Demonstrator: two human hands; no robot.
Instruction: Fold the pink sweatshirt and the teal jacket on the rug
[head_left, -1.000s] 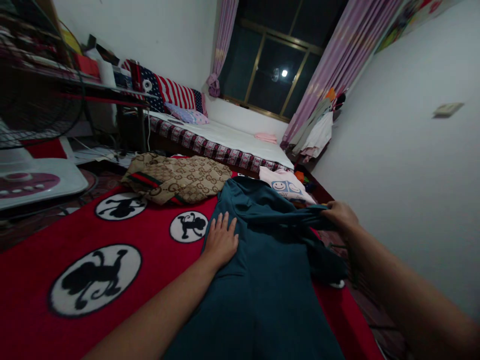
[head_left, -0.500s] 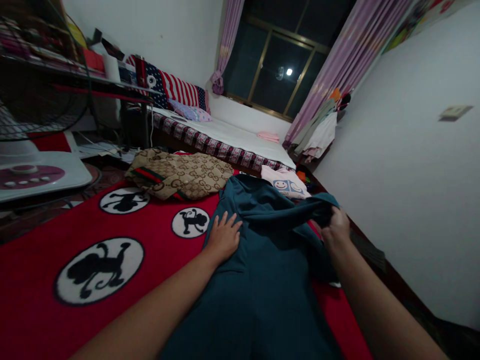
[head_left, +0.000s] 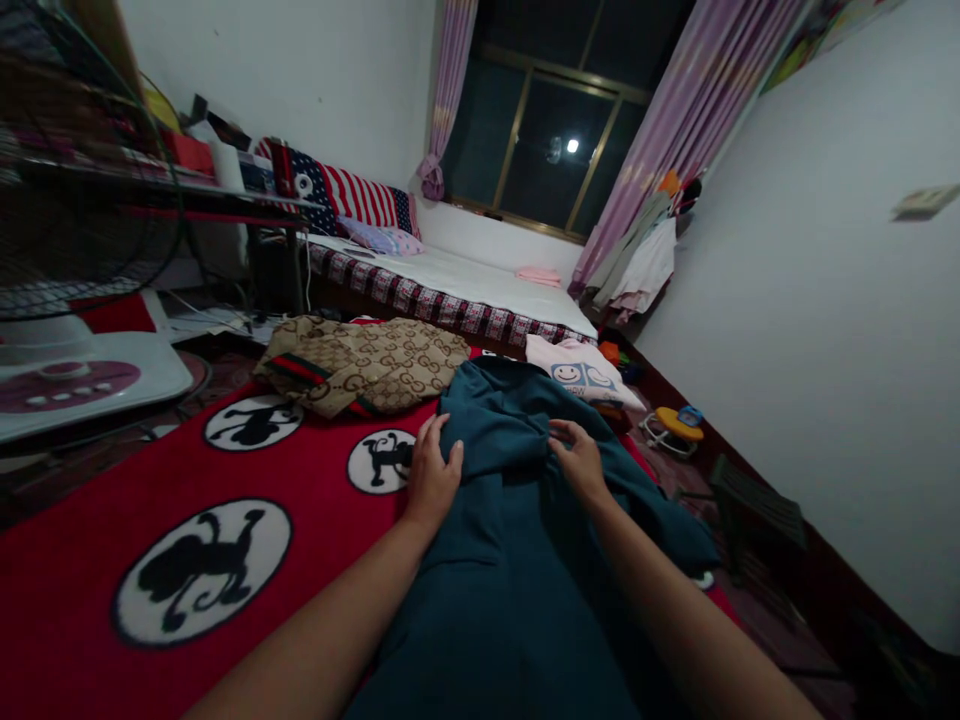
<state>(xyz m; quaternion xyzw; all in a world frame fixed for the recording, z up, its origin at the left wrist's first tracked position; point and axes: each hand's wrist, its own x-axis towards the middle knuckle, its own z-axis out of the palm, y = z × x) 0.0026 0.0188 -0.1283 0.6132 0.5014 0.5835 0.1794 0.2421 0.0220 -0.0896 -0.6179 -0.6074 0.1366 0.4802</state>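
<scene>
A dark teal long-sleeved garment (head_left: 525,560) lies spread lengthwise in front of me, with a folded, wrinkled band of cloth across its upper part. My left hand (head_left: 433,478) rests at the left edge of that band, thumb and fingers apart. On the other side, my right hand (head_left: 581,465) has its fingertips and thumb drawn together on the cloth near the middle. Beyond the garment lie a brown patterned garment (head_left: 397,365) with a green and red stripe and a pale pink printed shirt (head_left: 577,370).
Under the garments is a red blanket (head_left: 315,590) with white circles and black figures. A fan (head_left: 82,370) stands at left beside a cluttered desk (head_left: 225,190). Behind is a bed (head_left: 457,265); at right, a small yellow-seated stool (head_left: 677,424) stands near the wall.
My right hand has moved left and inward from the raised sleeve at the right. The cloth it held up now lies lower across the garment. My left hand has shifted slightly to the left edge.
</scene>
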